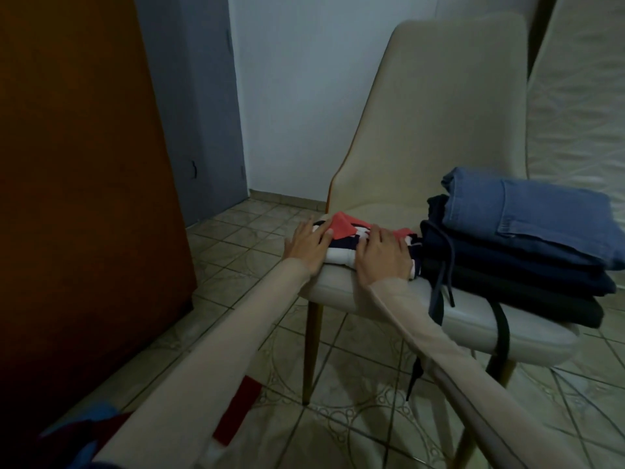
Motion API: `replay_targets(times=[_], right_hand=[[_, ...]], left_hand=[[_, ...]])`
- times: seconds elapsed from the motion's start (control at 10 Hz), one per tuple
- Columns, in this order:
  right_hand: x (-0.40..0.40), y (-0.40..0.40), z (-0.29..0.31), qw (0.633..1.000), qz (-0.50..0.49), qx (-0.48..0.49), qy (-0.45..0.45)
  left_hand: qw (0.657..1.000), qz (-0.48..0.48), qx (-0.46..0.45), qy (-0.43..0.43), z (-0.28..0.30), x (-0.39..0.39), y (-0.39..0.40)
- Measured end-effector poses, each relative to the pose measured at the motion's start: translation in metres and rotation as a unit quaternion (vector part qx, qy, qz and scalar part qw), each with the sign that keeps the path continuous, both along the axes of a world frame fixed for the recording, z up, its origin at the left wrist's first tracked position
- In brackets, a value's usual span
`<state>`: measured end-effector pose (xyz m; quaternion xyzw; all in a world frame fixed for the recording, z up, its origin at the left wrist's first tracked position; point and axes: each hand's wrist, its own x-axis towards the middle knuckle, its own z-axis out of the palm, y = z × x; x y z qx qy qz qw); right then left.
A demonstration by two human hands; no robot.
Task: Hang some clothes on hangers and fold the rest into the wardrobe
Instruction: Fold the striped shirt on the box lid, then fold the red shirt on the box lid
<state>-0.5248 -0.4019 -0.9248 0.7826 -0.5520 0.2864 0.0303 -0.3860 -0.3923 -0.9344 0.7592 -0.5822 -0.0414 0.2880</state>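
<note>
With my left hand (306, 247) and right hand (384, 257) pressed flat on the folded red, white and navy garment (341, 245) on the cream padded chair (422, 137), I judge folding done; next, lift it into the wardrobe.

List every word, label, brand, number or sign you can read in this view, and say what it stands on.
None can be read.
Folded red, white and navy striped garment under both hands, left hand and right hand: no text shows.
Folded blue denim trousers atop the dark folded clothes stack: no label visible.
Cream padded chair: no marking.
</note>
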Motion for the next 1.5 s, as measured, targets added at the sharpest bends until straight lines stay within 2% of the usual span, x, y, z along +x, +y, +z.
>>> replay_targets(times=[0.1, 0.2, 0.3, 0.5, 0.6, 0.8, 1.0, 1.1, 1.2, 1.3, 1.4, 1.5], right_hand=[[0.005, 0.007, 0.001, 0.998, 0.045, -0.032, -0.032], [0.020, 0.024, -0.004, 0.976, 0.183, -0.090, -0.080], [0.045, 0.049, -0.023, 0.955, 0.275, -0.073, -0.084], [0.102, 0.096, -0.075, 0.930, 0.358, 0.079, -0.001], [0.138, 0.112, -0.114, 0.910, 0.377, 0.166, 0.057], [0.184, 0.138, -0.193, 0.876, 0.385, 0.251, 0.145], [0.224, 0.138, -0.260, 0.829, 0.403, 0.302, 0.244], [0.239, 0.133, -0.280, 0.816, 0.409, 0.306, 0.270], [0.257, 0.131, -0.288, 0.785, 0.451, 0.314, 0.285], [0.273, 0.138, -0.295, 0.756, 0.507, 0.320, 0.262], [0.283, 0.142, -0.300, 0.760, 0.505, 0.279, 0.300], [0.284, 0.144, -0.299, 0.765, 0.490, 0.309, 0.281]], left_hand=[[1.000, -0.009, 0.006, -0.010, -0.004, 0.010, 0.018], [1.000, -0.010, 0.018, 0.001, -0.013, 0.027, 0.048], [0.998, 0.015, 0.036, 0.049, -0.027, 0.051, 0.088], [0.968, 0.093, 0.140, 0.188, -0.067, 0.111, 0.182], [0.951, 0.145, 0.171, 0.212, -0.101, 0.144, 0.219], [0.913, 0.225, 0.222, 0.258, -0.173, 0.184, 0.267], [0.891, 0.223, 0.347, 0.190, -0.217, 0.203, 0.273], [0.867, 0.204, 0.433, 0.138, -0.231, 0.206, 0.271], [0.835, 0.155, 0.508, 0.145, -0.229, 0.207, 0.275], [0.819, 0.174, 0.524, 0.155, -0.236, 0.220, 0.267], [0.846, 0.253, 0.422, 0.208, -0.269, 0.249, 0.259], [0.870, 0.236, 0.411, 0.138, -0.237, 0.241, 0.274]])
